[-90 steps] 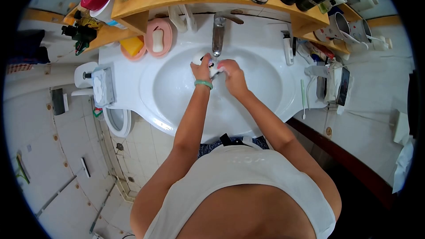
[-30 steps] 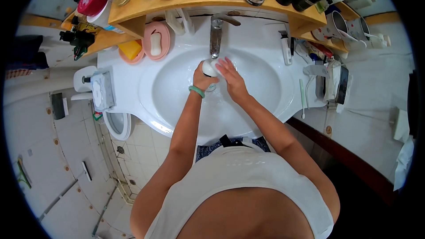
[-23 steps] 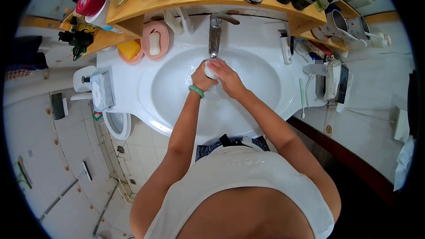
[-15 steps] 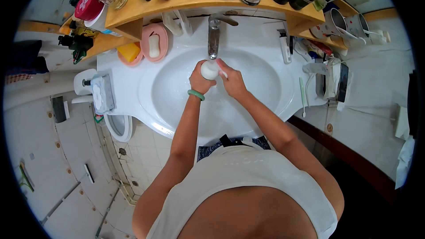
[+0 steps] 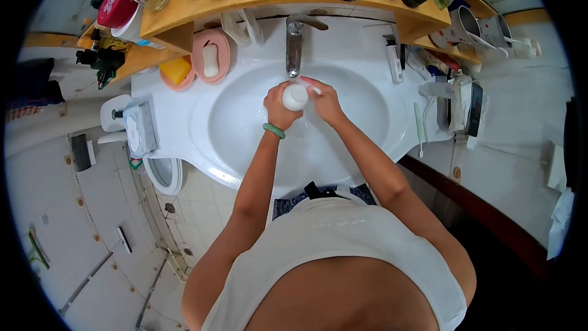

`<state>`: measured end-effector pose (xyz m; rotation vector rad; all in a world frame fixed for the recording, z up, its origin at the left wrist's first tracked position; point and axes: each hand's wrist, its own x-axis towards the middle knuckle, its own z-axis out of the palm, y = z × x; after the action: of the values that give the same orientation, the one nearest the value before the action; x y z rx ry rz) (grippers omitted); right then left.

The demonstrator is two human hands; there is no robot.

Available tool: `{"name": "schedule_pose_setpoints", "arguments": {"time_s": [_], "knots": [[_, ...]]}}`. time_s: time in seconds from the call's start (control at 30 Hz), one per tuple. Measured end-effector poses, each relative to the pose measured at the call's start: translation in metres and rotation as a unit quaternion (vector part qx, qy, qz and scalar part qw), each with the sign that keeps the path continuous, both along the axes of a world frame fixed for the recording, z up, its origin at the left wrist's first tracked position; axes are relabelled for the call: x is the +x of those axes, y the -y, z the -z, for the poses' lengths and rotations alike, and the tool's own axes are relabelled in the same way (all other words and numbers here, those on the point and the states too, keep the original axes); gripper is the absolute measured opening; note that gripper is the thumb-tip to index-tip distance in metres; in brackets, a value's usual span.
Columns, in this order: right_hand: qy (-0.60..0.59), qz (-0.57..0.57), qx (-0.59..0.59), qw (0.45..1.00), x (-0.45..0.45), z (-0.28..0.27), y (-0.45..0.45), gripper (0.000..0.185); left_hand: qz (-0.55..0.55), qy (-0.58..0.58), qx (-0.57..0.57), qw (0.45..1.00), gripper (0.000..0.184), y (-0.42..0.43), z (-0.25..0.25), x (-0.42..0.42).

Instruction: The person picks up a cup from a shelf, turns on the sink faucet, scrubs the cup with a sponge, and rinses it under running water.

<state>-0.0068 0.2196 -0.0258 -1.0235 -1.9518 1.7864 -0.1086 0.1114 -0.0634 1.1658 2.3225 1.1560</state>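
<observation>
Over the white sink (image 5: 245, 147), just in front of the faucet (image 5: 294, 49), my left hand (image 5: 279, 109) is wrapped round a small white round container (image 5: 295, 97). A green bangle (image 5: 274, 130) circles that wrist. My right hand (image 5: 327, 104) is close on the container's right side, its fingers closed on a small white piece (image 5: 315, 91) whose kind I cannot make out. The index fingertip reaches toward the faucet's spout. Whether water runs is not clear.
A wooden shelf (image 5: 245, 0) with bottles and jars overhangs the back. Left of the faucet are a pink soap dish (image 5: 223, 64) and a yellow bar (image 5: 176, 71). A trimmer (image 5: 393, 61) and a green toothbrush (image 5: 419, 129) lie on the right rim.
The white container now faces upward more, showing its round form, and my right hand has drawn slightly away to the right. Both hands stay near the faucet.
</observation>
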Motion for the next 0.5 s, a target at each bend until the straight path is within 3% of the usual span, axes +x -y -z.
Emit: {"name": "schedule_pose_setpoints", "arguments": {"time_s": [0.17, 0.23, 0.27, 0.33, 0.43, 0.5], "knots": [[0.021, 0.029, -0.032, 0.999, 0.008, -0.012, 0.008, 0.033, -0.014, 0.046, 0.134, 0.99, 0.076, -0.008, 0.011, 0.005], [-0.004, 0.061, 0.052, 0.997, 0.011, -0.023, 0.024, 0.04, -0.044, 0.19, 0.161, 0.968, 0.077, -0.009, 0.028, 0.01], [-0.002, 0.06, 0.052, 0.997, 0.015, -0.023, 0.031, 0.04, -0.045, 0.191, 0.16, 0.967, 0.077, -0.009, 0.026, 0.011], [-0.006, -0.024, 0.235, 0.972, 0.019, -0.022, 0.043, 0.048, -0.075, 0.217, 0.139, 0.963, 0.069, -0.013, 0.02, 0.01], [-0.004, -0.055, 0.266, 0.962, 0.01, -0.021, 0.043, 0.054, -0.049, 0.12, 0.11, 0.985, 0.06, -0.013, 0.021, 0.007], [0.015, -0.086, 0.267, 0.96, -0.003, -0.018, 0.029, 0.056, -0.036, 0.141, 0.066, 0.987, 0.055, -0.015, 0.031, 0.006]]}}
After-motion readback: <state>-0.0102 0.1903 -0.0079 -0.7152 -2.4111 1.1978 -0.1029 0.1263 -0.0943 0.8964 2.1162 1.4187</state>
